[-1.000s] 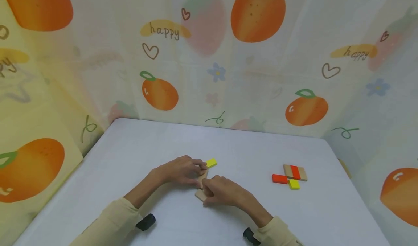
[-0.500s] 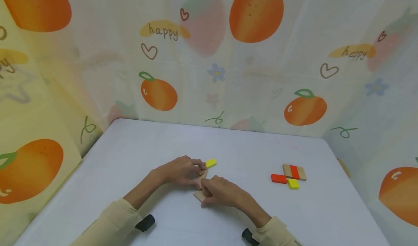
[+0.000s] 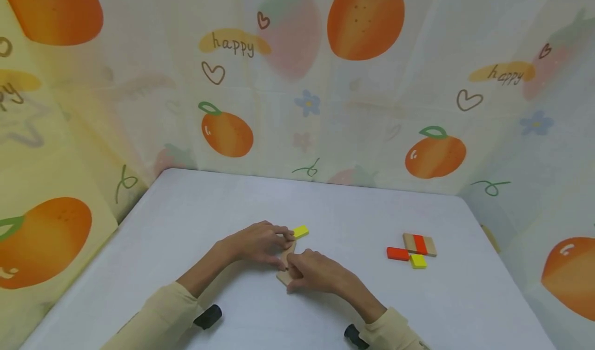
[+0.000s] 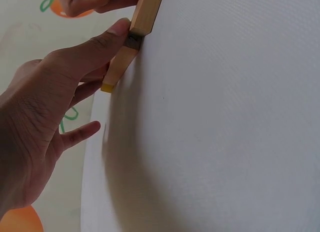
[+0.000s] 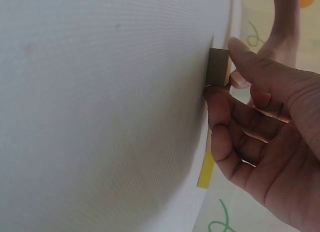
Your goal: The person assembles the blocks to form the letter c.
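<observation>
Right hand (image 3: 317, 271) pinches near wooden block (image 3: 283, 277), left hand (image 3: 260, 242) grips far wooden block (image 3: 290, 250); both poses unchanged.

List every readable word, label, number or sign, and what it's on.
"happy": backdrop, left of centre in the head view.
"happy": backdrop, right side of the head view.
"py": backdrop, left edge of the head view; start of the word cut off.
Blocks: no readable text. The dark patch among them, left wrist view, is too unclear to read; may just be shadow.
</observation>
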Available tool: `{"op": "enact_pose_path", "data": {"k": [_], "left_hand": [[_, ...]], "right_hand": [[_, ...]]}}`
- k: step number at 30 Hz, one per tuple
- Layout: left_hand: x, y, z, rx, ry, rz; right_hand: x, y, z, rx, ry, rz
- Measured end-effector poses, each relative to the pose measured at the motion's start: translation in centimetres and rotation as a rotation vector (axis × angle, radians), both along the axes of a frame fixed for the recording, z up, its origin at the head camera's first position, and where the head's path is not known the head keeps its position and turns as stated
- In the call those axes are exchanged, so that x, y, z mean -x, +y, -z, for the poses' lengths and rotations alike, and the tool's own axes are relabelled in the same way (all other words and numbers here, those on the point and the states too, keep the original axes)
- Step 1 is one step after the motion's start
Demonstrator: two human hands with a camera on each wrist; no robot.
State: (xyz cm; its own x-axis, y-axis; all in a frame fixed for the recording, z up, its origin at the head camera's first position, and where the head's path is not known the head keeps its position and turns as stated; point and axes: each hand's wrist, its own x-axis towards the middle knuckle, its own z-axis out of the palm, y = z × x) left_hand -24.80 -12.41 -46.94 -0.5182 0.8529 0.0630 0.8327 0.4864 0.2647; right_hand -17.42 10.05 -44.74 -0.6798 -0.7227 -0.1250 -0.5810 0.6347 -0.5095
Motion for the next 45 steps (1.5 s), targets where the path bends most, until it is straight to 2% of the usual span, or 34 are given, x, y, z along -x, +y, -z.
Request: {"op": "enact_pose_path", "data": {"k": [4,18,30,36,41,45], "left_hand": [[-0.1,-0.1,-0.1,-0.004,0.025,0.008],[0.0,0.0,0.4,-0.002,0.037,-0.001],[0.1,0.1,0.6,-0.002,0.005,-0.012],[0.0,0.2,0.6,-0.027,-0.005,-0.006],[0.0,0.1,0.5,-0.033,0.025,0.007],[0.0,0.2,0.4,-0.025,0.017,0.008]], "right_hand": [[0.0,0.0,0.0,0.003,0.003,0.000],[-0.1,0.0,-0.2,0.004,0.009,0.004],[-0.2,0.0,-0.2,-0.022,0.006,0.015],[-0.4,0.0,-0.5,-0.042,0.060,0.007],[-0.3,0.4,-0.9,-0.051,0.087,0.034],[-0.1,0.9,-1.2,-0.047,0.084,0.067]]}}
